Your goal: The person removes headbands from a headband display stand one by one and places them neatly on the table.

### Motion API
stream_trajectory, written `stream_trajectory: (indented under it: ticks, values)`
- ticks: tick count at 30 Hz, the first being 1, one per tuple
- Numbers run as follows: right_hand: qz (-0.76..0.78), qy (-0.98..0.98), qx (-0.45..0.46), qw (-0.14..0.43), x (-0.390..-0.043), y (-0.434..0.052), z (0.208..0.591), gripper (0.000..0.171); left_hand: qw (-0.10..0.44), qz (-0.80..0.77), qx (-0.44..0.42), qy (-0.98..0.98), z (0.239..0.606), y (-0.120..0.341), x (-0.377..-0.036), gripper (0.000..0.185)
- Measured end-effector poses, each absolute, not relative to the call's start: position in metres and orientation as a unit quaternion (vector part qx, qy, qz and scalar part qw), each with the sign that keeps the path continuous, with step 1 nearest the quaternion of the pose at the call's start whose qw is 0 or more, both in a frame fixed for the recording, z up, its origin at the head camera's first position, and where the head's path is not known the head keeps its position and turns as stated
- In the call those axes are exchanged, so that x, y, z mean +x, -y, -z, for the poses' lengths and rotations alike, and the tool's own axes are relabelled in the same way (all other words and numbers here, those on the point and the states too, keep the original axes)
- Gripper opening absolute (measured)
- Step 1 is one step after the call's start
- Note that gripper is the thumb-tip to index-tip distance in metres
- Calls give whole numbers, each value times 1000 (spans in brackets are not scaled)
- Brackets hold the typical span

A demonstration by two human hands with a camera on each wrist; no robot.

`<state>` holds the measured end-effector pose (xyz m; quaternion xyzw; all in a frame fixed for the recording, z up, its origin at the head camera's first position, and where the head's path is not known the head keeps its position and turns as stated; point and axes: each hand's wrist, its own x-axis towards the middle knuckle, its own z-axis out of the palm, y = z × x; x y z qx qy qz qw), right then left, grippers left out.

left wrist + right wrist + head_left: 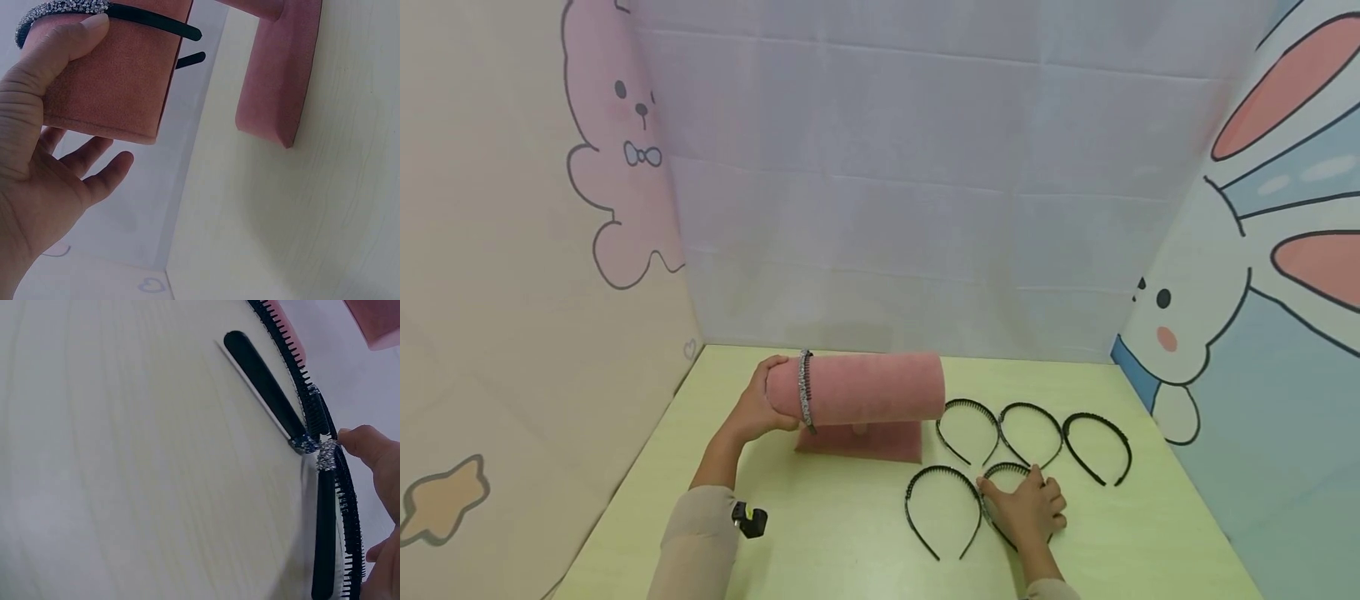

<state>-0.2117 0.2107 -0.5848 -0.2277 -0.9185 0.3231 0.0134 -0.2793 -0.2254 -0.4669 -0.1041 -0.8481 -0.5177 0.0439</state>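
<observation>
Head view, near to far. Nearest the wearer, a beige sleeve (pixel 696 542) carries a black wrist-mounted clip (pixel 749 521) over the pale green tabletop (pixel 835 550). The right hand (pixel 1026 510) lies palm down on a rhinestone headband (pixel 1006 471), which lies flat on the tabletop in the near row; the fingers appear to press on its band, but whether they curl round it cannot be told from these views. In the right wrist view a fingertip (pixel 365 445) touches the sparkling section of this band where it meets black toothed bands. Just left of the hand lies 1 black toothed headband (pixel 942 510), its open ends towards the wearer. Behind, 3 more black headbands lie in a row: the left one (pixel 967 429), the middle one (pixel 1032 433) and the right one (pixel 1097 446), close beside each other.

Farther left, the left hand (pixel 758 408) grips the left end of a pink velvet cylinder stand (pixel 868 387), thumb on top and fingers spread loosely beneath its end face. A silver rhinestone headband (pixel 806 389) is seated round the cylinder just beside this hand; the thumb (pixel 62 47) touches it. The stand's pink base (pixel 861 442) rests on the tabletop.

Behind stand a pale backdrop (pixel 910 183), a left panel with a pink bear (pixel 621 167), and a right panel with a white rabbit (pixel 1195 308).
</observation>
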Motion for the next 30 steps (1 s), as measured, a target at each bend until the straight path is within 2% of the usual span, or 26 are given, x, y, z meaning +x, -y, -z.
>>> stream_trajectory:
  ticks: [8,17,21,30]
  values:
    - [-348,915,-202,29,-204,-208,571,106,40,528,-106,842,467,227,-279,109]
    - [-394,904,-152,63,-205,-204,551,79,41,525,-107,843,468,225,-280,110]
    - [-410,899,-126,90,-208,-198,546,74,42,528,-106,842,468,225,-280,110]
    - [-410,902,-80,109,-214,-186,530,71,40,527,-109,842,468,225,-280,111]
